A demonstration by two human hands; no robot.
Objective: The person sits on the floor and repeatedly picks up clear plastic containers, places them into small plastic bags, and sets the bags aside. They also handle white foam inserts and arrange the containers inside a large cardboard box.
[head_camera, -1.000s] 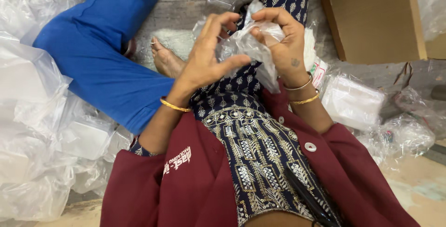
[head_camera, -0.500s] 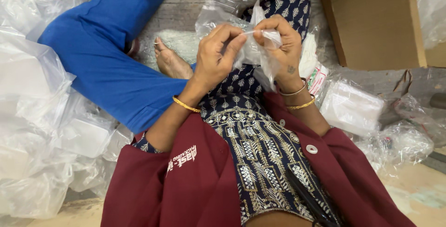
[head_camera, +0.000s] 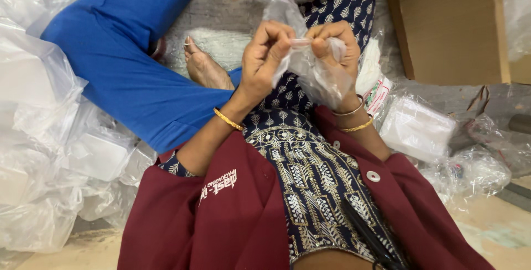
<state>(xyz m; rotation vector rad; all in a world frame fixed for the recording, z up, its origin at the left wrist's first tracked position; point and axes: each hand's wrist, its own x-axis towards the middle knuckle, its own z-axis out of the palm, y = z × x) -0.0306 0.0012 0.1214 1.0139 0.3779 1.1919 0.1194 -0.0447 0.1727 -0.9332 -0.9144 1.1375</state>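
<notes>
The person is sitting on the floor, holding a small clear crinkled plastic pouch (head_camera: 312, 74) up over the lap, in the middle of the scene. The left hand (head_camera: 265, 60) is pinching its top edge with narrow fingertips; the right hand (head_camera: 334, 54) is closing around the same edge, with the pouch hanging below it. The film looks thin, light, limp and a little slippery, so I judge the stiffer top strip the best place to grip. A blue-trousered leg (head_camera: 127, 76) and a bare foot (head_camera: 202, 65) are lying to the left. Heaped clear bags (head_camera: 44, 154) are crowding the near left, filled white packets (head_camera: 415, 129) are lying to the right, and a brown cardboard box (head_camera: 448, 27) is standing far right.
</notes>
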